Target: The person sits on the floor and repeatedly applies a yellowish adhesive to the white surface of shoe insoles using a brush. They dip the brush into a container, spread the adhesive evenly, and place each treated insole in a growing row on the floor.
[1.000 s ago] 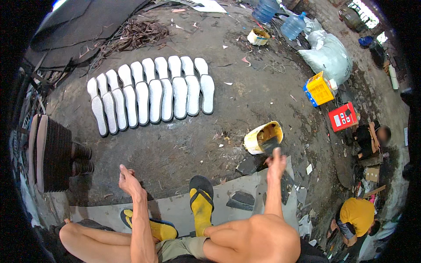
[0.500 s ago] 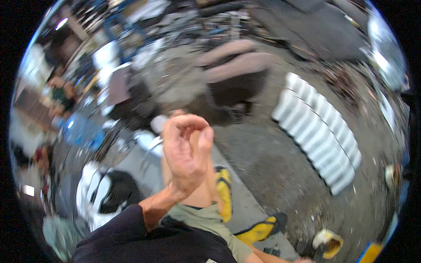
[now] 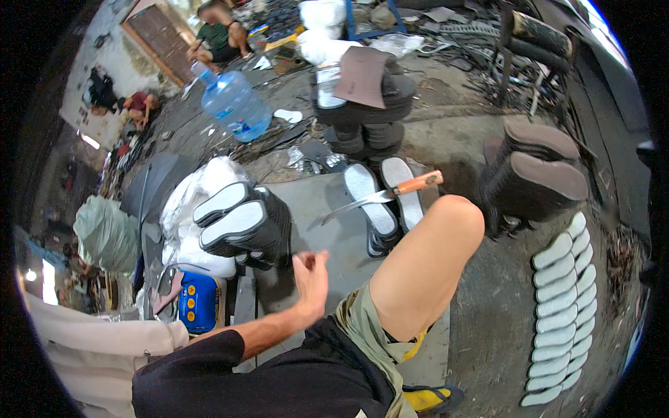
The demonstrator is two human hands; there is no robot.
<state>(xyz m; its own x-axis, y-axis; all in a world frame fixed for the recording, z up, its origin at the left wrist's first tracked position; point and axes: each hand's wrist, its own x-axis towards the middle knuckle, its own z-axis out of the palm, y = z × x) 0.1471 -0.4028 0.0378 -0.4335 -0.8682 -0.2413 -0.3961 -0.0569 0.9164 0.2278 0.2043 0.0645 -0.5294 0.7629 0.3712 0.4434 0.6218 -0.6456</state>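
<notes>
My left hand is raised over my lap, fingers loosely curled with a gap at the thumb and nothing seen in them. Nearest to it stands a stack of black shoe soles with pale tops, apart from the fingers. Farther forward, a knife with an orange handle lies across two narrower stacks of soles, its blade pointing left. These stand on a grey board in front of me. My right hand is out of view; my bent knee rises beside the knife.
Pale sole-shaped pieces lie in two rows on the right floor. Brown-topped sole stacks stand behind them. A blue water bottle, a blue pack and white plastic bags are leftward. Two people sit at the far left.
The view has swung left, bringing the knife and the near sole stacks into clear sight. My left hand has dropped lower, closer to my lap.
</notes>
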